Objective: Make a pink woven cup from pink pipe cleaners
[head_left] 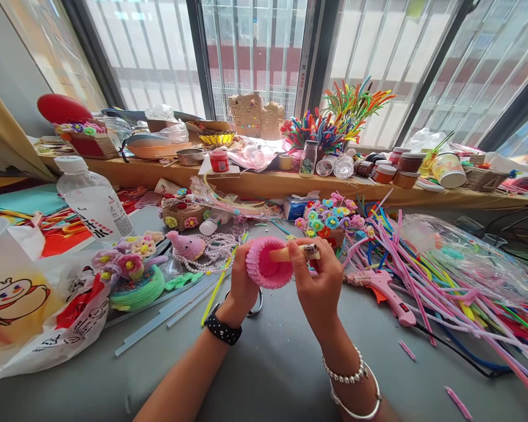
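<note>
A round pink fuzzy basket (pixel 270 264) is tilted so that its hollow inside shows. My left hand (pixel 242 281) is closed around its left side, with the fingers partly hidden behind it. In my right hand (pixel 317 280) is a lighter (pixel 310 252), pinched between thumb and fingers at the basket's right edge. A pale tan stick-like piece (pixel 281 255) reaches from there into the basket's opening. No flame can be made out. Right of my right hand lies a pink glue gun (pixel 389 293) on the grey table (pixel 273 375).
Pink, blue and yellow pipe cleaners (pixel 422 264) heap up on the right. Clear glue sticks (pixel 167 316), a green flower pot (pixel 138 287) and a bottle (pixel 92 202) stand or lie left. Jars (pixel 385 173) line the window ledge.
</note>
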`<state>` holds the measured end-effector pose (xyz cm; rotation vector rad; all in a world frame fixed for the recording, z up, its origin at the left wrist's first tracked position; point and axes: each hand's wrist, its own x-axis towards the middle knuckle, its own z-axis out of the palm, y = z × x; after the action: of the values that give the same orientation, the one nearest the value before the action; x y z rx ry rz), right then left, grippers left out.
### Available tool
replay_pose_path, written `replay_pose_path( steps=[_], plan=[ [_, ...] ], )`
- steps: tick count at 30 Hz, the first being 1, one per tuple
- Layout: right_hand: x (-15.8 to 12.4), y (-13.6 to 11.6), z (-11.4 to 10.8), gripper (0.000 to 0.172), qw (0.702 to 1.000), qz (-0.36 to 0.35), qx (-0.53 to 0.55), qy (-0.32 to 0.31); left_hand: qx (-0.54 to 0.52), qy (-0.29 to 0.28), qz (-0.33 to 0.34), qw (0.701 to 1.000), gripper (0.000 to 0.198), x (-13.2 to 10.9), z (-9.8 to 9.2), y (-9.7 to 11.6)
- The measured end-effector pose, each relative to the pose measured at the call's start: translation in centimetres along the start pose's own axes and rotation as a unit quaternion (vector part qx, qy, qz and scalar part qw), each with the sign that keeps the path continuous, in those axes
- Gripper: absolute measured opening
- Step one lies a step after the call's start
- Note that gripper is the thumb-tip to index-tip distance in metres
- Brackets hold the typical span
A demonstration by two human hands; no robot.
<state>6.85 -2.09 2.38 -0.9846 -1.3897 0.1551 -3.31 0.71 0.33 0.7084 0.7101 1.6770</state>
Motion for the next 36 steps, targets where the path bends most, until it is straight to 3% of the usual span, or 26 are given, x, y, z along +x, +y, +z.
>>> replay_pose_path(
  steps=[3,9,17,21,25,28,33,36],
  plan=[
    [-0.3,-0.3,0.3,0.013,0.999,-0.023,-0.028,-0.012,-0.006,-0.011,-0.023,1.000,0.020,-0.1,-0.1,0.1],
    [-0.8,-0.8,0.9,0.013,0.998,-0.041,-0.034,-0.018,0.010,0.005,0.039,0.999,0.020,-0.2,-0.1,0.2],
    [-1.1,-1.0,1.1,0.009,0.998,-0.048,-0.018,-0.036,0.000,-0.030,0.016,0.999,0.028,-0.5,0.3,0.5],
    [-1.0,-1.0,1.0,0.008,0.993,-0.094,-0.034,-0.056,-0.004,-0.036,-0.005,0.999,0.029,-0.3,0.2,0.6],
    [-0.6,-1.2,0.2,0.004,0.987,-0.155,-0.025,-0.047,0.015,0.014,0.069,0.997,0.017,-0.5,0.0,0.6],
    [-0.3,-1.5,-0.3,0.005,0.992,-0.124,-0.003,-0.013,0.036,0.028,0.106,0.993,0.009,-0.7,-0.1,0.6],
    [-0.8,-1.6,0.5,0.008,0.995,-0.083,-0.029,-0.047,-0.028,-0.034,-0.043,0.998,0.019,-0.8,0.6,0.9],
    [-1.2,-1.5,1.2,0.010,0.993,-0.091,-0.065,-0.050,-0.034,-0.067,-0.071,0.995,0.022,-0.7,1.0,1.0]
  ],
)
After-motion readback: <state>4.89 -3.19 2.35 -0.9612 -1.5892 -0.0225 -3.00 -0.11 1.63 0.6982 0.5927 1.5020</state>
